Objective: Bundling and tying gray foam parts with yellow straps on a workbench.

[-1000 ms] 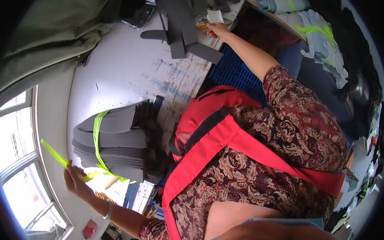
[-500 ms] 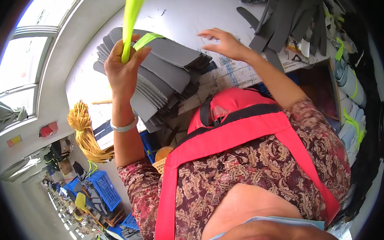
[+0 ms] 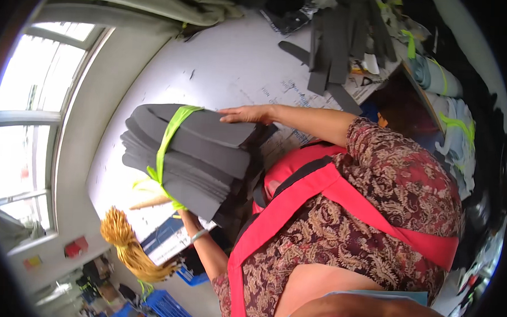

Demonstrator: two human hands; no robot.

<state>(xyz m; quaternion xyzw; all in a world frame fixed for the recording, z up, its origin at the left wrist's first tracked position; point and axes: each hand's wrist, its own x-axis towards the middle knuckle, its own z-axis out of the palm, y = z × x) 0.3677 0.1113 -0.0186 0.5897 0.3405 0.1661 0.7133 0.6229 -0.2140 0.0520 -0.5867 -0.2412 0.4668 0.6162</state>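
A thick bundle of dark grey flat strips [image 3: 208, 168] lies on the white worktop. A bright yellow-green strap [image 3: 167, 139] runs across its top and down the side, with loose ends at the left edge. My right hand [image 3: 249, 114] lies flat on the bundle's upper right part, fingers stretched out. At the bundle's lower edge, beside the strap, is my left hand [image 3: 185, 216]. The bundle hides most of it, so its fingers and any hold on the strap do not show.
More loose grey strips [image 3: 338, 44] lie at the far right of the worktop [image 3: 223, 62]. A bunch of yellow-brown cords [image 3: 130, 246] hangs at its left corner. Light blue rolls [image 3: 435, 75] tied with green straps are at the right. A blue crate [image 3: 170, 306] stands lower left.
My left hand has come down from above the bundle to its lower edge. The strap, held up before, now lies across the strips. My right hand has moved onto the bundle.
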